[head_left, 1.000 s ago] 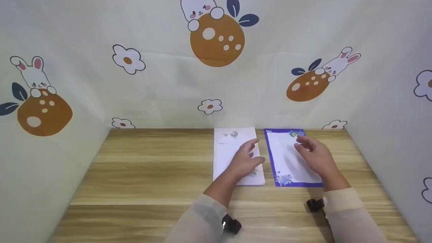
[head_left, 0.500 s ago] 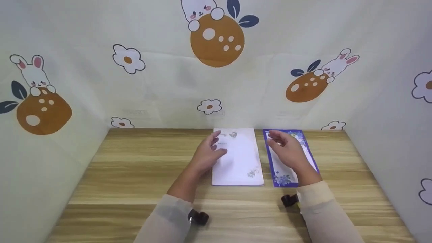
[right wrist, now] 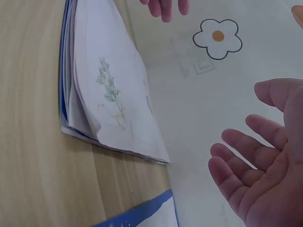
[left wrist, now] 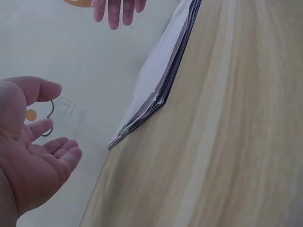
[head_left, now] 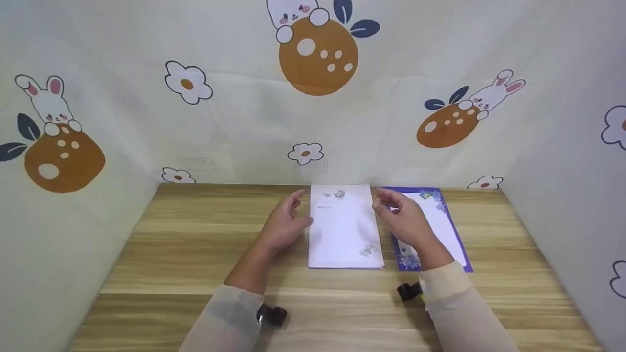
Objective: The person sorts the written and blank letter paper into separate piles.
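Note:
A stack of white paper sheets (head_left: 342, 230) with small printed flowers lies near the back of the table. In the left wrist view its layered edge (left wrist: 165, 85) shows several sheets and a dark bottom layer. My left hand (head_left: 286, 222) is held at the stack's left side, fingers relaxed, nothing in it. On the other side my right hand (head_left: 403, 217) hovers above the gap and the blue-bordered sheet (head_left: 442, 225), fingers loosely bent with nothing held. That sheet has blue flowers in its corners and is partly covered by the right hand in the head view.
The wood-grain table (head_left: 195, 234) meets a pale cloth backdrop (head_left: 234, 122) printed with rabbits, oranges and flowers. The cloth also stands along the left and right sides. Black wrist cameras (head_left: 274, 315) hang under both sleeves.
Both hands have moved left. The left hand went from over the white stack to its left side; the right went from over the blue-bordered sheet towards the stack's right side.

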A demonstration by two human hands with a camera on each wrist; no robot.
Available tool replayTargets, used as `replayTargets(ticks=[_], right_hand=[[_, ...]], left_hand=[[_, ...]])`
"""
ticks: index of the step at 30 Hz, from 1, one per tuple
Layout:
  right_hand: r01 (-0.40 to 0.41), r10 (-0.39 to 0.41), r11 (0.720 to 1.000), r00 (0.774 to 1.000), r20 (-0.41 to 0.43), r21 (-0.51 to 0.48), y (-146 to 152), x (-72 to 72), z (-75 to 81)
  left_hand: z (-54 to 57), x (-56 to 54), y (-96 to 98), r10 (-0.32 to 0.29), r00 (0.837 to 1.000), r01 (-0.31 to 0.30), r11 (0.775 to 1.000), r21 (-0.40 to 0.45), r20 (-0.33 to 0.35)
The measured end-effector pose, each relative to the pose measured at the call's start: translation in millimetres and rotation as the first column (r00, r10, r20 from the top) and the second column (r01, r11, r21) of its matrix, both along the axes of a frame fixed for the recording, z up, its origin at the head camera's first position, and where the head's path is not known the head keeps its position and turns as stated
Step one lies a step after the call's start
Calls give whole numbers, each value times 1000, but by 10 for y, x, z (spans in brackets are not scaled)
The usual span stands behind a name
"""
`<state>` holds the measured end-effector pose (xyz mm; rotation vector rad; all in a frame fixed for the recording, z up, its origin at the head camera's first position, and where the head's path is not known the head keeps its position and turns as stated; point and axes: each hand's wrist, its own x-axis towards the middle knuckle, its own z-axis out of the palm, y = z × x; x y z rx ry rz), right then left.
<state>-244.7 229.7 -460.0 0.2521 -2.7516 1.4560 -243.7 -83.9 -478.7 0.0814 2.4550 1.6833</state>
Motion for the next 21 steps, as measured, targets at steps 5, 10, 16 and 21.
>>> replayTargets(ticks=[5,10,16,21], right_hand=[[-125,115,985,990,84,116,16,58,-84],[-252,225,940,965,136,231,1,100,-155],[-317,269,897,945,189,308,20,138,-231],[-345,291,881,935,204,325,23,149,-279]], left_hand=[[-12,41,-27,-180,982,187,951,-245,49],[-42,84,-56,-304,951,303,884,-357,54],[-88,104,-55,-371,928,355,842,-406,41],[-112,116,-44,-377,926,353,835,-421,28]])
